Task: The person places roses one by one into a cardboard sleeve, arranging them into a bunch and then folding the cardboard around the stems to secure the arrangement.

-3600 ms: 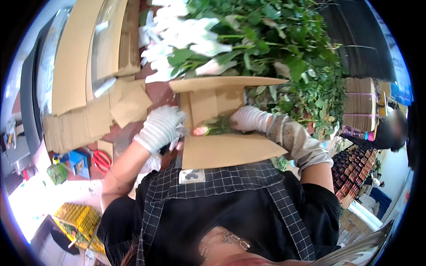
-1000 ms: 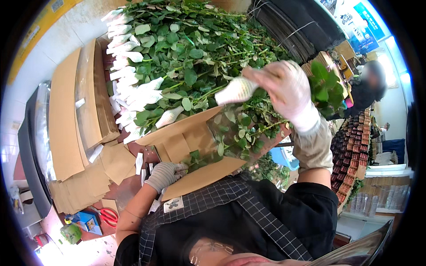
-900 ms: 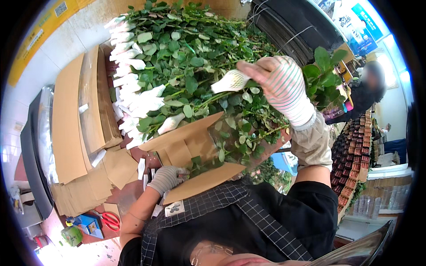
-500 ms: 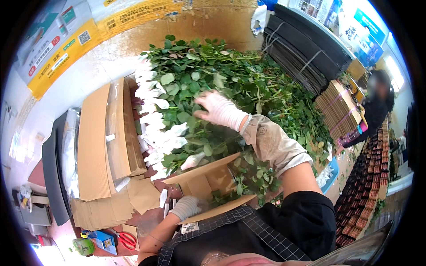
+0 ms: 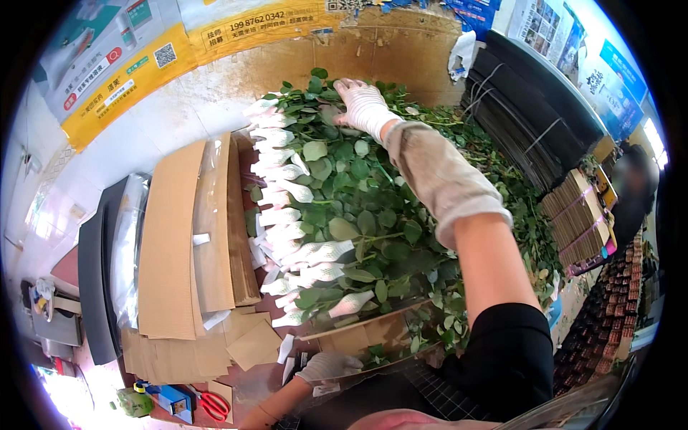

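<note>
1. White net sleeves cover one end of the flowers, perhaps to guard them from bruises.
2. These flowers lie in a wide heap from the middle of the table to its far edge.
3. Their long axis runs left to right, roughly along that edge; the sleeved ends point left, the leaves spread rightward.
4. Over the heap, close to the far edge, the right hand has its thumb and fingers apart on the leaves; I see nothing grasped.
5. By the near edge, the left hand is at the left end of the folded cardboard, probably to steady it; whether its fingers grip, I cannot tell.
</note>
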`<action>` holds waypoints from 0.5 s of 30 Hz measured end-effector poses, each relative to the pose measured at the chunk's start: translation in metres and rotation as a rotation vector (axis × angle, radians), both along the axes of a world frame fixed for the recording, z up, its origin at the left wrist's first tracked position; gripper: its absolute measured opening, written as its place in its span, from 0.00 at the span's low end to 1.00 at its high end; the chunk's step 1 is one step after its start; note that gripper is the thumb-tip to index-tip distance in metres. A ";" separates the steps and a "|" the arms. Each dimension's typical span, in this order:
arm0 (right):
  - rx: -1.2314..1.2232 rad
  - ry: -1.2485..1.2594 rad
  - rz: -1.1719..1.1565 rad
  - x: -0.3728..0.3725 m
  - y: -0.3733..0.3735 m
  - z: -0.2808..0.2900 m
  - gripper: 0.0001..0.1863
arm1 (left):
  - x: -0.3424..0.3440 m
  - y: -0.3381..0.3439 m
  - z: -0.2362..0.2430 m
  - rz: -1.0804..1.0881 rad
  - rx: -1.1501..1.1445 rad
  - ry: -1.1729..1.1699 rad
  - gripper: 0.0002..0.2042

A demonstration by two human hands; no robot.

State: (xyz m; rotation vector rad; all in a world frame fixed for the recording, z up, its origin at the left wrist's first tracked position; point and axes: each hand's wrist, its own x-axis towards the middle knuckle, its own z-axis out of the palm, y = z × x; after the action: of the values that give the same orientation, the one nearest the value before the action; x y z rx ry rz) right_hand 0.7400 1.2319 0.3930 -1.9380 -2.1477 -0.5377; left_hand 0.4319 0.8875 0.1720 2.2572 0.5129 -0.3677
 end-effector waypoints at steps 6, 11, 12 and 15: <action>-0.512 0.063 -0.106 -0.005 0.045 -0.028 0.34 | -0.022 -0.021 -0.089 0.249 -0.392 -0.253 0.14; -0.330 -0.175 -0.087 -0.012 0.028 -0.012 0.14 | -0.020 -0.023 -0.124 -0.021 0.004 -0.266 0.14; -0.280 -0.139 -0.139 -0.003 0.024 -0.004 0.13 | -0.019 -0.021 -0.127 0.028 -0.077 -0.266 0.13; -0.034 -0.043 0.037 -0.003 -0.024 0.011 0.13 | -0.014 -0.008 -0.079 0.204 -0.527 -0.050 0.13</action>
State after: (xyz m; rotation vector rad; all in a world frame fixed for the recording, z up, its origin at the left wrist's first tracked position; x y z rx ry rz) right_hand 0.7374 1.2083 0.4043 -1.9166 -2.2291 -0.5446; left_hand 0.4181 0.8793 0.0931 1.6867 0.5411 -0.2994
